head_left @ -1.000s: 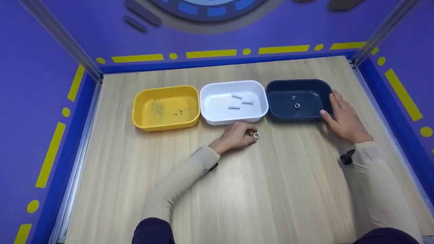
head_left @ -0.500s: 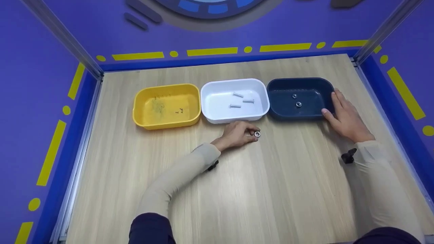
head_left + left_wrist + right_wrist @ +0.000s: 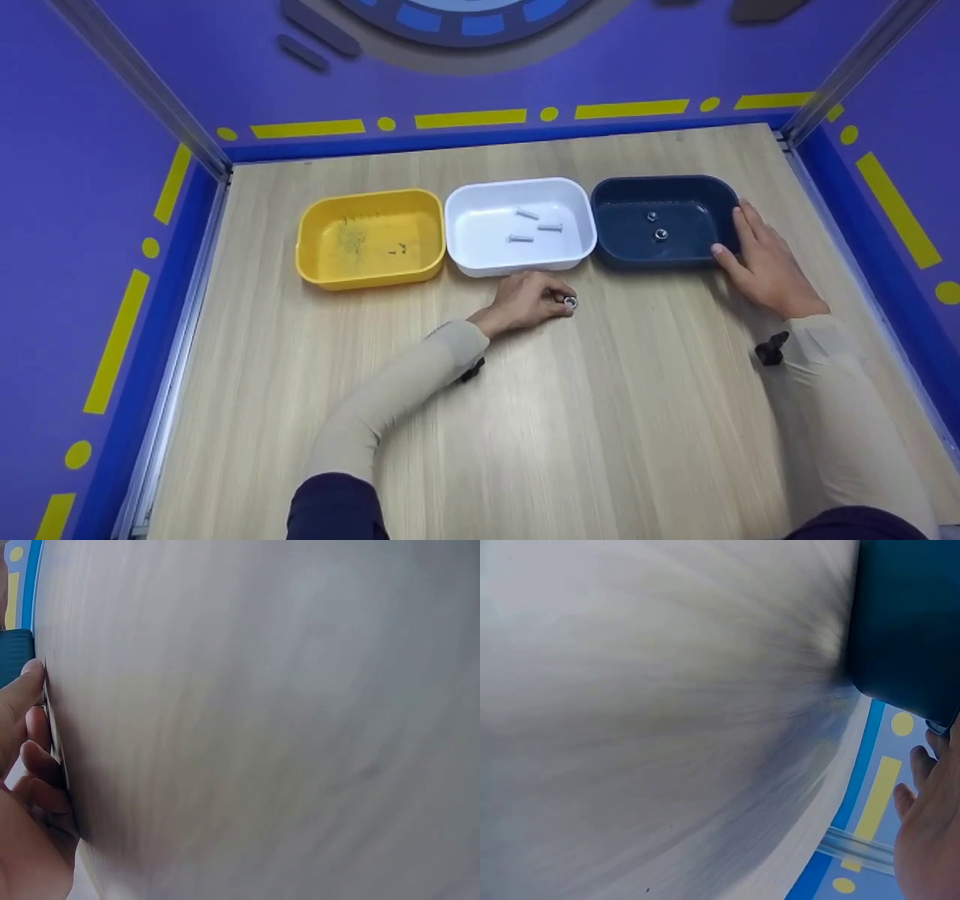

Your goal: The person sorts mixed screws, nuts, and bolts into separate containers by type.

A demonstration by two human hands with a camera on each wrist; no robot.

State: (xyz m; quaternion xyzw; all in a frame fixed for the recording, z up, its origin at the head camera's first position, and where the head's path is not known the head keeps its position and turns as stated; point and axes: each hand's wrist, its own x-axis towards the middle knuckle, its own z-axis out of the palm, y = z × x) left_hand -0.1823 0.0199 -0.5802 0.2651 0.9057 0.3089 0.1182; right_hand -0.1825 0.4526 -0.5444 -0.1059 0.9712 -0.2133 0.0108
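Note:
Between thumb and curled fingers, my left hand [image 3: 525, 301] pinches a small metal nut [image 3: 571, 302] just in front of the white bin [image 3: 487, 264]. In the left wrist view the left hand [image 3: 30, 765] lies low along the tabletop, and the nut is hard to make out. My right hand [image 3: 772, 262] rests with fairly straight fingers on the right end of the dark blue bin [image 3: 652, 260], thumb on its front rim. Inside that bin lie two more nuts [image 3: 661, 235]. The right wrist view shows the right hand [image 3: 930, 817] beside the bin's wall [image 3: 907, 622].
Three bolts [image 3: 521, 238] lie in the white bin. At the left of the row stands a yellow bin [image 3: 360, 282] with small dark bits in it. The bins sit side by side on a wooden table [image 3: 570, 435], with blue-purple panels [image 3: 480, 90] around it.
The left hand has shifted very slightly right, and the nut's hole is turned a little differently. The right hand stays on the dark blue bin.

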